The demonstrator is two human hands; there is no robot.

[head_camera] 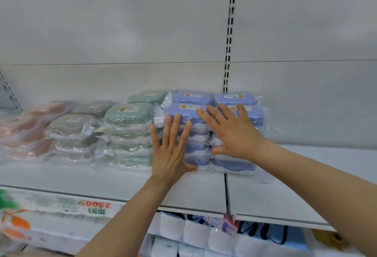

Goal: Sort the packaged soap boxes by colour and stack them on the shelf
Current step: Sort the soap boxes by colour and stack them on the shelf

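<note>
Plastic-wrapped soap boxes stand in colour stacks on the white shelf point(122, 181). From left to right they are pink point(24, 132), grey point(71, 128), green point(130, 126) and blue point(189, 109). A second blue stack point(234, 165) stands to the right, with more blue boxes behind. My left hand point(171, 146) lies flat with straight fingers against the front of the left blue stack. My right hand point(230, 132) presses with spread fingers on the front and top of the right blue stack. Neither hand grips anything.
A slotted upright point(229, 32) runs down the white back panel behind the blue stacks. The shelf surface to the right point(306, 175) is bare. Below the shelf edge sit wrapped paper rolls point(193, 236) and a printed pack with a 2500 price label point(93, 205).
</note>
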